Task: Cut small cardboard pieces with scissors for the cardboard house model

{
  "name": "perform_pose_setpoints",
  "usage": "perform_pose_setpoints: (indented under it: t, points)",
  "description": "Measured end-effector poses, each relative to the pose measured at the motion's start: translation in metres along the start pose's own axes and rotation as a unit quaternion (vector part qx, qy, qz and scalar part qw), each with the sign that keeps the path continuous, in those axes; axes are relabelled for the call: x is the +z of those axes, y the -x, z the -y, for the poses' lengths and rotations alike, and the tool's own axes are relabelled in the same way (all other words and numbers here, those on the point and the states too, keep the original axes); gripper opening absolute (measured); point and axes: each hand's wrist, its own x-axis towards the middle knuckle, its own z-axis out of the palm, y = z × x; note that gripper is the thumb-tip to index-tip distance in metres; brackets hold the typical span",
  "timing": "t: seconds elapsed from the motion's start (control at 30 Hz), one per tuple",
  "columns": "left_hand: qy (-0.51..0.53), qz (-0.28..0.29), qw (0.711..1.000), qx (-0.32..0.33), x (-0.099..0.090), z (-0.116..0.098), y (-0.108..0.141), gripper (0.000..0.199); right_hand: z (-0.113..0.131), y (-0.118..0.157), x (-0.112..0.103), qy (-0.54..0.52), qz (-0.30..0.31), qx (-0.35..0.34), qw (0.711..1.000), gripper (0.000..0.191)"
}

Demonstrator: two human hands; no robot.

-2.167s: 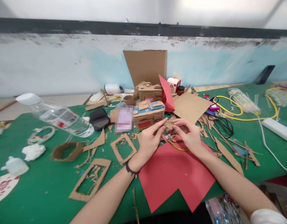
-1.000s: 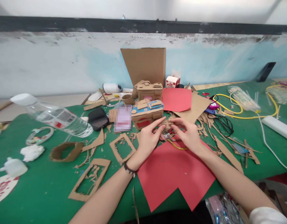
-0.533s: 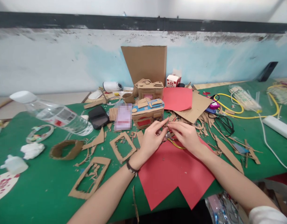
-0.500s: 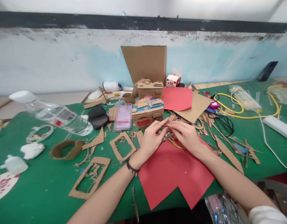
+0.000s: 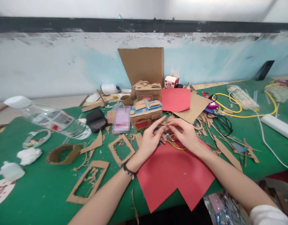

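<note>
My left hand (image 5: 151, 134) and my right hand (image 5: 185, 132) are close together above the upper part of a notched red paper sheet (image 5: 172, 175). The left index finger points out straight, while the thumb and the other fingers curl inward. My right hand's thumb and fingertips draw together in a pinch. Whatever is between the fingers is too small and hidden to name. Under the hands lies a metal tool with a yellow handle (image 5: 175, 145), mostly covered. Just beyond them sits a cardboard camera model (image 5: 146, 115) with a blue top and a red front panel.
A second cardboard camera (image 5: 148, 92) stands behind. Cardboard frames (image 5: 121, 150), a cardboard ring (image 5: 64, 154) and scraps (image 5: 228, 153) lie around. A water bottle (image 5: 49, 117) stands at left, beside a black case (image 5: 96, 120). Yellow cable (image 5: 242, 116) and a white power strip (image 5: 278, 126) are at right.
The left thumb and index finger have spread a little further apart, and the fingertips of the two hands have moved slightly away from each other. The whole view has shifted slightly.
</note>
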Motion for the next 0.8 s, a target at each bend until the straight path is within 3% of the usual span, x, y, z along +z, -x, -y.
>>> perform_pose_setpoints:
  t: [0.3, 0.43, 0.53, 0.7, 0.8]
  points:
    - [-0.051, -0.052, 0.997, 0.006, 0.0013, -0.0038, 0.0022, 0.051, -0.0098, 0.0025, 0.0025, 0.008, 0.004, 0.039, 0.999, 0.013]
    - [-0.035, -0.051, 0.998, 0.018, 0.0016, -0.0022, 0.0013, 0.044, -0.0073, 0.0033, 0.0026, -0.044, 0.002, 0.067, 0.997, 0.028]
    - [0.009, -0.039, 0.999, 0.012, 0.0025, -0.0005, 0.0002, 0.049, -0.0075, 0.0030, 0.0032, -0.082, 0.002, 0.090, 0.992, 0.037]
    - [0.060, -0.006, 0.998, -0.011, 0.0055, 0.0021, 0.0011, 0.065, -0.0083, 0.0015, 0.0016, -0.087, 0.004, 0.101, 0.991, 0.028]
    - [0.057, -0.019, 0.998, -0.008, 0.0055, 0.0025, 0.0009, 0.062, -0.0051, 0.0009, 0.0011, -0.079, 0.018, 0.091, 0.993, 0.029]
